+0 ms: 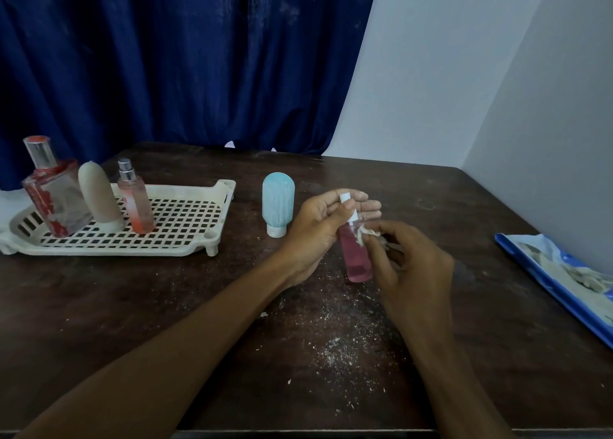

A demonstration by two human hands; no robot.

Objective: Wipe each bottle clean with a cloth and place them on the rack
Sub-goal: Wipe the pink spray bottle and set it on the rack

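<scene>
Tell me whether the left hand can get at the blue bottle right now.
Probably not yet: the blue bottle stands close beside the left hand with nothing between, but that hand grips the pink bottle while the right hand holds a cloth to it.

Dim, soft even light, faint shadows, no glare, wide-angle bend at edges, slight blur w/ grain overall

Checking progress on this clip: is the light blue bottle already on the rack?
No, the light blue bottle stands cap-down on the table beside the rack, not on it.
</scene>
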